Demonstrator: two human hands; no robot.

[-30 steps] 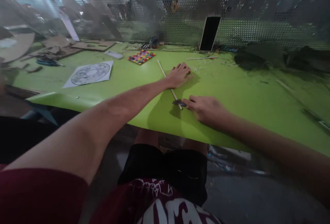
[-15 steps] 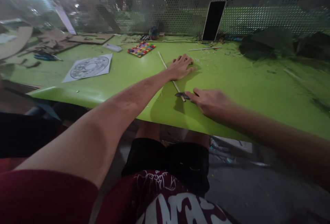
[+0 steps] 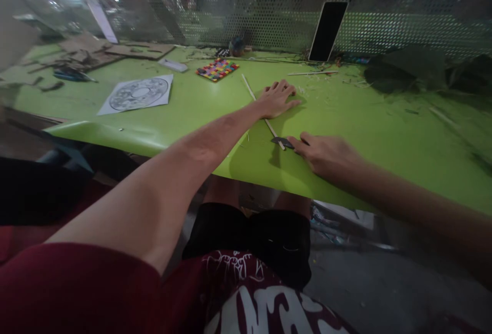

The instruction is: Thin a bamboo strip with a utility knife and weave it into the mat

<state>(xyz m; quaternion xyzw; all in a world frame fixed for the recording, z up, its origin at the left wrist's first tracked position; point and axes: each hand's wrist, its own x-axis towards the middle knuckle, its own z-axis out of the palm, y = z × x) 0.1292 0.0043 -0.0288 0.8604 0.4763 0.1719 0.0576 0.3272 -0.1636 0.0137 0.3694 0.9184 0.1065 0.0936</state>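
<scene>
A thin pale stick (image 3: 250, 88), perhaps wood or bamboo, lies slantwise on the green table. My left hand (image 3: 277, 99) rests flat across it, palm down with fingers spread, hiding its middle part. Closed around a knife (image 3: 282, 142) is my right hand (image 3: 321, 153), near the table's front edge. The knife's dark blade lies across the near end of the stick, touching or just above it; its handle is mostly hidden in my fingers. Pale shavings (image 3: 302, 89) are scattered beyond my left fingertips.
A printed paper (image 3: 140, 93), a colourful mosaic square (image 3: 217, 69) and cardboard pieces (image 3: 140, 50) lie to the left. At the back a phone (image 3: 328, 32) leans against perforated mesh (image 3: 249, 11). Another stick (image 3: 312, 72) lies before it. Dark leaves (image 3: 403, 67) are at right.
The view has turned slightly left, so the table's contents appear farther right. Both hands and the knife keep nearly the same place on the stick. A blurred pale shape at far left has changed position.
</scene>
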